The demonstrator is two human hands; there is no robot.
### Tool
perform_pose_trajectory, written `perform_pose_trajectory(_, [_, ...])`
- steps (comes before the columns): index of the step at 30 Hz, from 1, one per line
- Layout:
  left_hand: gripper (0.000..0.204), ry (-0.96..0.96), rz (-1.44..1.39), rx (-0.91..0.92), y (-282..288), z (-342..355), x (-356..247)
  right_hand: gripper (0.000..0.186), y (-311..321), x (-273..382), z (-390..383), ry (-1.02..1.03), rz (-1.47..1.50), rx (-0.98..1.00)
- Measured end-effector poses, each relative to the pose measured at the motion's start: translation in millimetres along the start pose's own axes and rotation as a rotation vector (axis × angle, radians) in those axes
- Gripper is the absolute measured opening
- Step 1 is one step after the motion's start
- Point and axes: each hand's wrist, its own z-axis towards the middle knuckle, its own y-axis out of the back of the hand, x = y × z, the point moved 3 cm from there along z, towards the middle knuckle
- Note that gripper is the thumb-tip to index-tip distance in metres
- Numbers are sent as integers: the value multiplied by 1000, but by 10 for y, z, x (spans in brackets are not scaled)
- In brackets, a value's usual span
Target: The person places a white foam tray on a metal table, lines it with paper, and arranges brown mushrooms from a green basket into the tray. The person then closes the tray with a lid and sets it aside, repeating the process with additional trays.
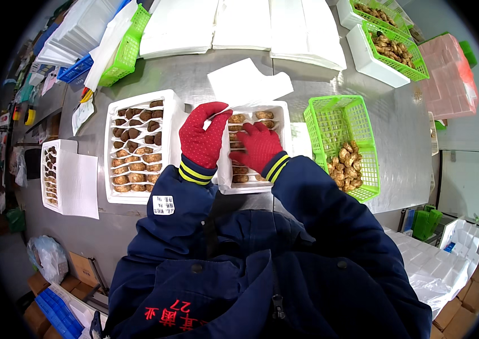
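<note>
In front of me stands a white foam box (286, 121) with rows of light brown mushrooms (264, 114) between folds of white paper. My left hand (204, 134), in a red dotted glove, is at the box's left side, thumb and forefinger pinched on the edge of the white paper liner (224, 164). Over the middle rows lies my right hand (259, 146), also red-gloved, its fingers spread and touching the mushrooms, some of which it hides. A green plastic basket (321, 121) to the right holds loose mushrooms (345, 165).
To the left are a larger foam box (138, 199) with rows of dark and light mushrooms and a smaller box (69, 145). A white sheet (248, 82) lies beyond my hands. Stacked white sheets (242, 25) and green baskets (395, 51) line the steel table's (403, 147) far side.
</note>
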Motion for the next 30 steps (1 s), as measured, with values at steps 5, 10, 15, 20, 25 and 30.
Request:
perform_pose_trajectory(5, [16,5,10,11,30,-3,6,61,-17,-19,22,11,11,11])
perform_pose_trajectory(10, [16,9,72,21,28,-3,-9,55,70,-126,85,16,198,-58])
perform_pose_trajectory(15, [19,0,8,35,87,-23,79,34,764,-580,-71,-215,948,-628])
perform_pose_trajectory(20, [20,-5,0,66,93,-7,78,45,1620,-192,-42,266,308,-663])
perform_pose_trajectory(25, [21,-206,166,50,29,133,-24,21,1546,-472,71,417,169,-621])
perform_pose_trajectory(30, [30,-729,337,-261,183,450,-924,24,2198,7,-26,562,-120,-1016])
